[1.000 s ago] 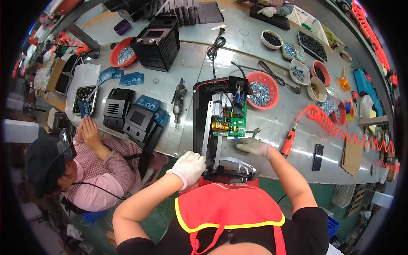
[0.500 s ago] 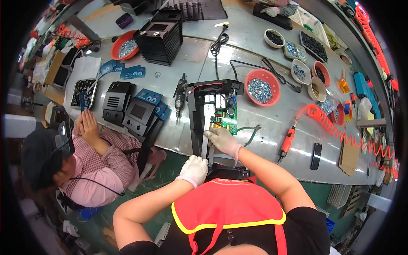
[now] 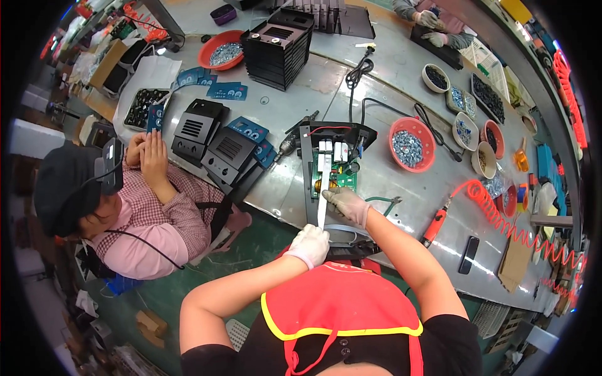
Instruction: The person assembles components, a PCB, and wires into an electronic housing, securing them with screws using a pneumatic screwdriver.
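Left hand (image 3: 310, 245) grips a long, straight, pale strip (image 3: 322, 212).

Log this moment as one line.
Left hand: gripping silver metal strip, near end | right hand: fingers at strip's middle | beneath strip: green circuit board in black housing | nearby: green-handled pliers

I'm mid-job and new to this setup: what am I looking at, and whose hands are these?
No robot: this comes from a fisheye camera worn on a person's head, looking down, so straight edges bend. Their gloved left hand holds the near end of a pale strip; the right hand touches it farther up, beside a green circuit board in a black housing. On the metal table, to the right, lie a red bowl of small metallic parts and a red power tool. A co-worker is at left.
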`<action>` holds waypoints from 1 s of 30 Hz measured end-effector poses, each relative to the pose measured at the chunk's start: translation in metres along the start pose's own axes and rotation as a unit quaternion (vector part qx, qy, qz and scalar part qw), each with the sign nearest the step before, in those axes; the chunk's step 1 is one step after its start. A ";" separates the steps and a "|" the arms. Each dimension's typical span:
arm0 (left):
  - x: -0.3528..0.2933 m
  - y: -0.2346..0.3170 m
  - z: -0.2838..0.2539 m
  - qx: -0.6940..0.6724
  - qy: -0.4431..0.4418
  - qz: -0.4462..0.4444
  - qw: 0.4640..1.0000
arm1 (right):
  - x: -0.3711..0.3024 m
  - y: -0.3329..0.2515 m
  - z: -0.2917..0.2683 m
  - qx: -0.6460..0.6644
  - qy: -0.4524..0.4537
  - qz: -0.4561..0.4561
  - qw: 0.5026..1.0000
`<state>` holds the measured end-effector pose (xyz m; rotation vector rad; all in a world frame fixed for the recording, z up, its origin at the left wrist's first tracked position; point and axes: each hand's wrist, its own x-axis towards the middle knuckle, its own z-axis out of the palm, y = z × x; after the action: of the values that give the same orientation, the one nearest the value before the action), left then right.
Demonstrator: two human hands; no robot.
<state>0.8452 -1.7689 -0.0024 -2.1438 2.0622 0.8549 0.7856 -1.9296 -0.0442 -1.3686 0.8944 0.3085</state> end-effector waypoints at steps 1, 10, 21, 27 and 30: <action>0.001 0.000 -0.002 0.005 -0.004 -0.001 1.000 | -0.001 -0.003 0.000 0.001 0.005 0.001 1.000; 0.003 -0.006 -0.002 0.008 -0.016 0.020 1.000 | 0.009 0.000 0.002 0.040 -0.018 0.002 0.999; -0.001 -0.005 0.014 0.039 0.009 0.015 0.999 | 0.011 0.002 0.010 0.037 -0.016 0.014 0.999; 0.009 0.002 -0.004 0.091 -0.007 0.066 0.994 | 0.017 0.018 0.001 -0.030 0.042 -0.001 0.999; 0.006 0.017 -0.041 0.123 -0.104 0.050 0.986 | 0.019 0.020 0.008 -0.131 0.099 -0.052 0.985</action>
<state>0.8439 -1.7924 0.0353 -1.7625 2.0605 0.7506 0.7880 -1.9233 -0.0725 -1.7070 0.9664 0.2169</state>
